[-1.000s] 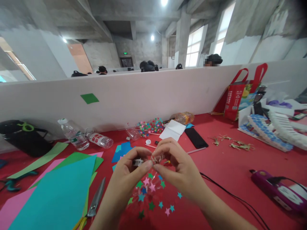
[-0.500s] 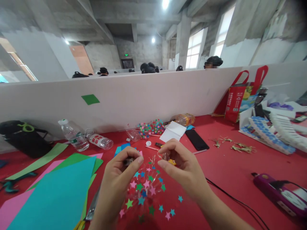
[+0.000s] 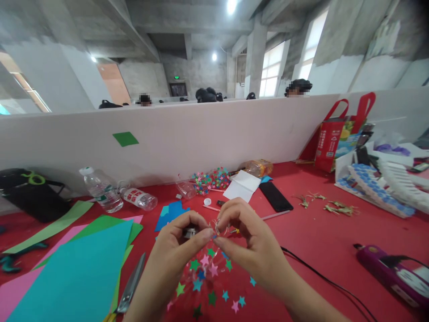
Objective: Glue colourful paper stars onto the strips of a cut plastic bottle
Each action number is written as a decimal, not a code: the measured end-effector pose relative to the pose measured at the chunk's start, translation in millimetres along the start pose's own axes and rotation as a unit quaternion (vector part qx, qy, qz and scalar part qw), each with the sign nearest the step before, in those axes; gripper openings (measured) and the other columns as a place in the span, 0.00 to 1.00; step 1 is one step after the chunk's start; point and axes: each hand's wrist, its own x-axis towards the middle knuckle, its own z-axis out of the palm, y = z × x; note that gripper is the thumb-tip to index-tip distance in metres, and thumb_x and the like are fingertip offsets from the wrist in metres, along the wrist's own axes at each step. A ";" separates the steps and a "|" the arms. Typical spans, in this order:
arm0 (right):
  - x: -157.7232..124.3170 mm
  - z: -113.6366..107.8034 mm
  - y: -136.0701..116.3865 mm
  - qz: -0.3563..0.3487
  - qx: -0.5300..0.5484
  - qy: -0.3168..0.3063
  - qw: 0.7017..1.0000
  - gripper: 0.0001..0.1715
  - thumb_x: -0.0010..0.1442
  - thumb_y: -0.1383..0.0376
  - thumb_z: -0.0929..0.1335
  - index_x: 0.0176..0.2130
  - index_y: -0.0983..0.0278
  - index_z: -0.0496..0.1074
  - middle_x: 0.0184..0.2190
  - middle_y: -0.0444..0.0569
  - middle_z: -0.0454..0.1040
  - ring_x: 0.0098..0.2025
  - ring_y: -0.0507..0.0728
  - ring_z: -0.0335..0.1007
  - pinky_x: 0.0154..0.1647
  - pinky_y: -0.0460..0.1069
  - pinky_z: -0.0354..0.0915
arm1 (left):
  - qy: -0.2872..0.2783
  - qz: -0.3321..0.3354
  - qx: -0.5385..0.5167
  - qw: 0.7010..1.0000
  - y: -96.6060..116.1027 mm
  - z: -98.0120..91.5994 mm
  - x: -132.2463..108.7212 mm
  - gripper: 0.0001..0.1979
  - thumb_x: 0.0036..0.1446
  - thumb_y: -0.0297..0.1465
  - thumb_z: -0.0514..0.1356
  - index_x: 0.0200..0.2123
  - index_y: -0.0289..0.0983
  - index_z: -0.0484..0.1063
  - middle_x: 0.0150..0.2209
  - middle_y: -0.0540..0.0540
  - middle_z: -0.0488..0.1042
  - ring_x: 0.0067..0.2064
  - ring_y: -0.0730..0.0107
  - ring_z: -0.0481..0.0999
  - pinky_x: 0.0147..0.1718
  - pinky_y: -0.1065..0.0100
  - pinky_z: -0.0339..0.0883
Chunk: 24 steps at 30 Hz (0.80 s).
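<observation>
My left hand [image 3: 184, 241] and my right hand [image 3: 243, 235] meet fingertip to fingertip above the red table. Thin pale string [image 3: 216, 227] loops out from the right fingers, which are pinched around it. On the left, thumb and forefinger are pressed together at the string, and what lies between them is too small to make out. Something silvery [image 3: 190, 231] shows in the gap of the left hand. Under both hands, several paper stars [image 3: 213, 270] in pink, green and blue lie over clear plastic and red cloth, partly hidden by the fingers.
Scissors [image 3: 132, 284] and coloured paper sheets [image 3: 77, 268] lie at left, with bottles [image 3: 139, 197] behind. A phone [image 3: 275, 196] and white paper [image 3: 241, 185] lie beyond my hands. A black cable [image 3: 321, 273] and purple glue gun [image 3: 390, 277] are at right. A white partition [image 3: 201, 138] closes the back.
Both hands have come together from a small distance apart, the left moving right and the right slightly left. The left fingertips now meet the string by the right fingers.
</observation>
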 end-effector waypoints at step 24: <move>7.7 -14.4 12.2 0.216 0.271 0.007 0.938 0.12 0.60 0.58 0.69 0.30 0.63 0.68 0.22 0.42 0.74 0.21 0.47 0.69 0.24 0.43 0.64 | 0.177 0.043 -0.237 0.954 2.5 -11.5 5.5 0.05 0.48 0.27 0.65 0.24 0.37 0.70 0.23 0.54 0.63 0.23 0.81 0.59 0.20 0.79 0.57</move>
